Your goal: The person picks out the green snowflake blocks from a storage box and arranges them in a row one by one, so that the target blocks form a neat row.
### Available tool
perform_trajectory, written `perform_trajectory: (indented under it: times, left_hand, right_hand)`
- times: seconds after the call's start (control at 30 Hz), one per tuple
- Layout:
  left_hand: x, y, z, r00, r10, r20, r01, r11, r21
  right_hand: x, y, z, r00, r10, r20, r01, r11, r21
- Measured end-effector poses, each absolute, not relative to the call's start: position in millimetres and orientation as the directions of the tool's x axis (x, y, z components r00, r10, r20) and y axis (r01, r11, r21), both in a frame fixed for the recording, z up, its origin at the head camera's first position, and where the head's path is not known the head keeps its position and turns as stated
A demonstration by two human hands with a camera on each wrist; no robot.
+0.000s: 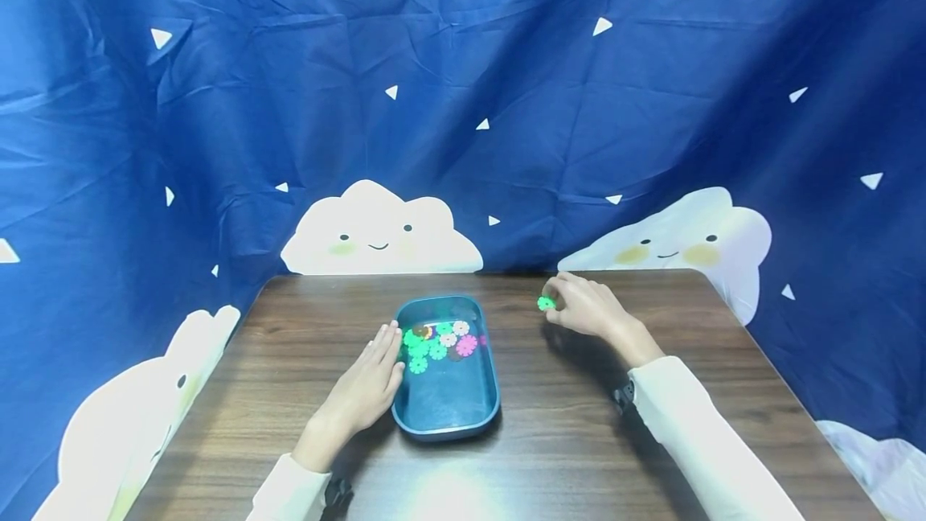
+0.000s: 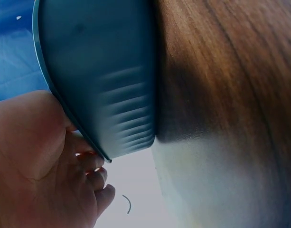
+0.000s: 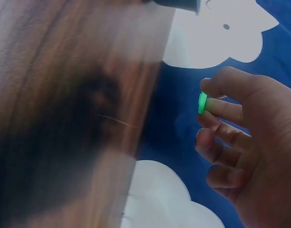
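Observation:
A green flower-shaped plastic piece [image 1: 546, 304] is pinched between the thumb and fingers of my right hand [image 1: 589, 308], above the table to the right of a blue tray [image 1: 452, 423]. The right wrist view shows that green piece [image 3: 202, 102] edge-on at the fingertips, with the other fingers bent. My left hand [image 1: 365, 384] lies along the tray's left rim, fingers fairly straight and touching it; the left wrist view has this hand [image 2: 50, 166] against the rim. Inside the tray, towards its far end, lie several flower-shaped pieces in green, white, pink and brown, including a pink one [image 1: 466, 345].
The tray stands on a brown wooden table [image 1: 289, 328]. Behind and beside the table hangs a blue cloth [image 1: 448, 47] printed with white clouds and triangles. Dark devices are strapped at both wrists.

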State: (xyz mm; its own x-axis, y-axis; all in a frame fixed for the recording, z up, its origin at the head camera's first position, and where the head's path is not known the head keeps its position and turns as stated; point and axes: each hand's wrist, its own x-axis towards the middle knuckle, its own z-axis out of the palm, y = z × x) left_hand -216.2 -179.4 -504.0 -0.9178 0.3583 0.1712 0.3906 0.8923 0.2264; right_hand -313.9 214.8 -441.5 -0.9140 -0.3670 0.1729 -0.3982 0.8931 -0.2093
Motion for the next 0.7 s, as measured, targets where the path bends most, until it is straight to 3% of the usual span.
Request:
perform_trajectory:
  times: [0.7]
  left_hand:
    - [-214.3, -179.3, -501.0, -0.914, 0.361, 0.183, 0.397, 0.887, 0.237]
  right_hand:
    - [-331.9, 214.9, -489.4, -0.933, -0.35, 0.082, -0.359, 0.914, -0.189]
